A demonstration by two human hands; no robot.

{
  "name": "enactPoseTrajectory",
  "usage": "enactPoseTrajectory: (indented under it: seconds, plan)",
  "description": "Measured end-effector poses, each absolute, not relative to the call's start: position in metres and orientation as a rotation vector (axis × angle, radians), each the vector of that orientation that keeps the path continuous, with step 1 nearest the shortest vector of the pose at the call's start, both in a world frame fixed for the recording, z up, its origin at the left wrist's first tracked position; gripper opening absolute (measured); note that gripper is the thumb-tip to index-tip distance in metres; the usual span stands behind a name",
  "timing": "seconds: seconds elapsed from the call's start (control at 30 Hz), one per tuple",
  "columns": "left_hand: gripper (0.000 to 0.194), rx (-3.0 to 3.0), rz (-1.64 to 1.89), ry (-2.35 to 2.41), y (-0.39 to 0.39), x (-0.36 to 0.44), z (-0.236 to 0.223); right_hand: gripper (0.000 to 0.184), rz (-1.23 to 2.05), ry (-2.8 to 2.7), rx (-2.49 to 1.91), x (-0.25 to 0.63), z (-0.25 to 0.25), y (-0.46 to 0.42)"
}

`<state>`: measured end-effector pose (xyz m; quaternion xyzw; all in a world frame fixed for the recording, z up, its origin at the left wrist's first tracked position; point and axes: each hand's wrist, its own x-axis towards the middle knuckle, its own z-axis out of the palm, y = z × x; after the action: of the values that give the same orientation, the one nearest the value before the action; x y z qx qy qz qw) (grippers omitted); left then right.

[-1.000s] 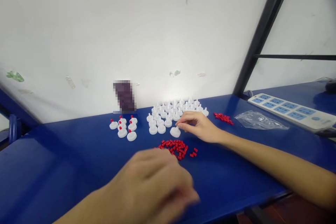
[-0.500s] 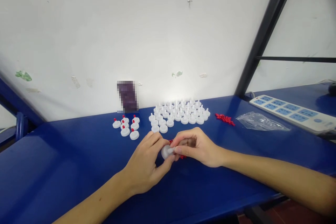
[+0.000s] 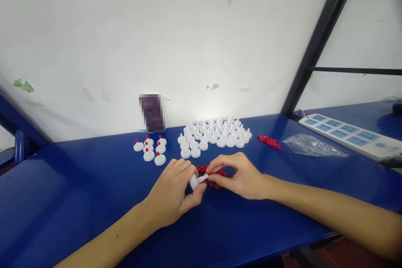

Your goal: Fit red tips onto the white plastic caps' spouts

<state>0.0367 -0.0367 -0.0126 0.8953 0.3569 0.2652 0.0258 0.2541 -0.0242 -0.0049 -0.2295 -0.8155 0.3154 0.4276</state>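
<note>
My left hand (image 3: 172, 194) is closed around the wide base of a white nozzle cap (image 3: 194, 182), whose spout is tilted to the right. At the spout's end, my right hand (image 3: 241, 178) pinches a small red tip cap (image 3: 209, 173) between thumb and forefinger. How far it sits over the spout cannot be made out. Under and around the fingers lies a loose pile of red tip caps (image 3: 216, 186), partly hidden by the right hand. To the left stand several white nozzle caps with red tips (image 3: 160, 159). Many bare white nozzle caps (image 3: 203, 145) stand upright beyond my hands.
Another heap of red tip caps (image 3: 269, 142) lies to the right, beside a clear plastic bag (image 3: 314, 145). A white power strip (image 3: 351, 132) rests farther right, near a dark metal post (image 3: 309, 58). The blue table (image 3: 94, 201) meets a white wall; a blurred dark rectangle (image 3: 153, 113) leans there.
The nozzle cap has tilted so its spout points more to the right. My right fingers have shifted to the spout's end, where red now shows. More of the red pile is visible.
</note>
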Motion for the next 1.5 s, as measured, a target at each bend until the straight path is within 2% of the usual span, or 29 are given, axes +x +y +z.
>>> enactPoseTrajectory:
  seconds: [0.3,0.7,1.03,1.23,1.5]
  plan:
    - [0.026,2.655,0.767,1.106,-0.041,0.036,-0.01,0.006,0.819,-2.077,-0.523,0.258,-0.002,-0.027]
    - [0.023,2.534,0.687,1.052,-0.041,0.035,-0.007,0.01,0.62,-2.202,-0.502,0.26,-0.006,-0.028]
    - [0.014,2.562,0.642,1.06,-0.043,0.036,-0.005,0.017,0.386,-2.363,-0.53,0.261,-0.005,-0.023]
    - [0.015,2.587,0.62,0.969,-0.044,0.033,-0.007,0.023,0.119,-2.498,-0.504,0.263,-0.002,-0.026]
    - [0.012,2.597,0.694,0.832,-0.053,0.036,-0.011,0.021,-0.046,-2.45,-0.398,0.262,-0.003,-0.037]
